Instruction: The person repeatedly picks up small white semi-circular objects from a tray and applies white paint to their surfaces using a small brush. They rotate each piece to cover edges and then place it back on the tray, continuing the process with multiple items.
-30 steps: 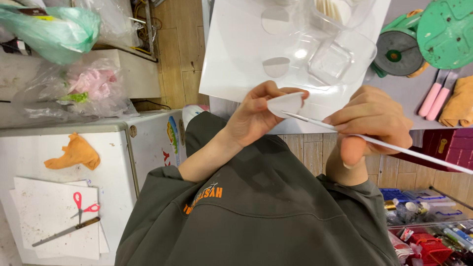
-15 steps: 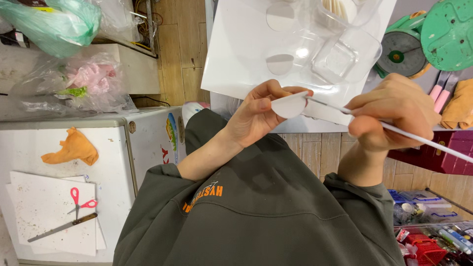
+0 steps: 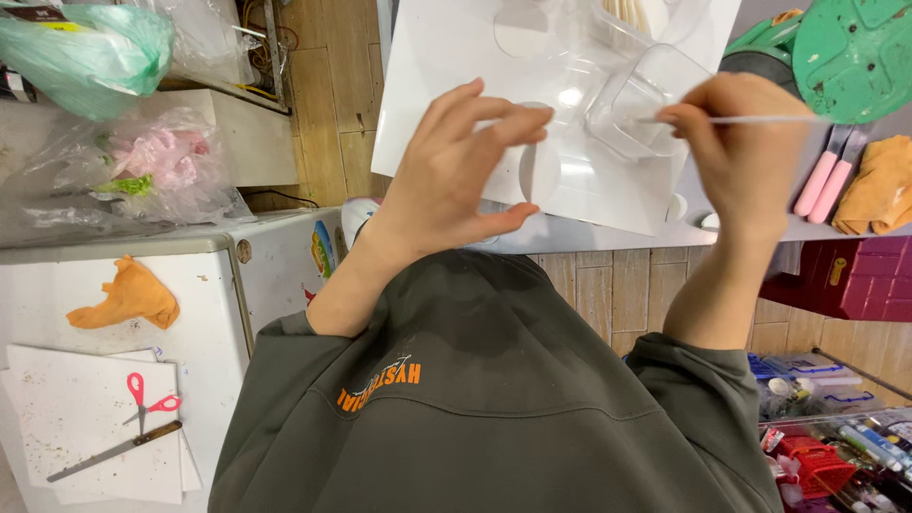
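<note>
My left hand (image 3: 446, 180) pinches a small white round disc (image 3: 540, 171) on edge between thumb and fingers, above a white board (image 3: 427, 66). My right hand (image 3: 741, 142) grips a thin white stick (image 3: 774, 120) that runs out to the right. Its near tip rests inside a clear square plastic cup (image 3: 636, 95) standing on the board. Another round white disc (image 3: 521, 28) lies farther back on the board. My grey sweatshirt fills the lower part of the view.
A green round lid (image 3: 855, 57), two pink-handled tools (image 3: 826, 171) and an orange cloth (image 3: 879, 185) lie at right. At left, a white cabinet carries another orange cloth (image 3: 128, 294), pink scissors (image 3: 142, 399), a knife (image 3: 114, 451) and plastic bags (image 3: 142, 161). Bins of small supplies (image 3: 826, 446) sit bottom right.
Both hands have moved away from my chest, over the board. The stick's tip left the disc and now sits in the clear cup. The disc is turned on edge.
</note>
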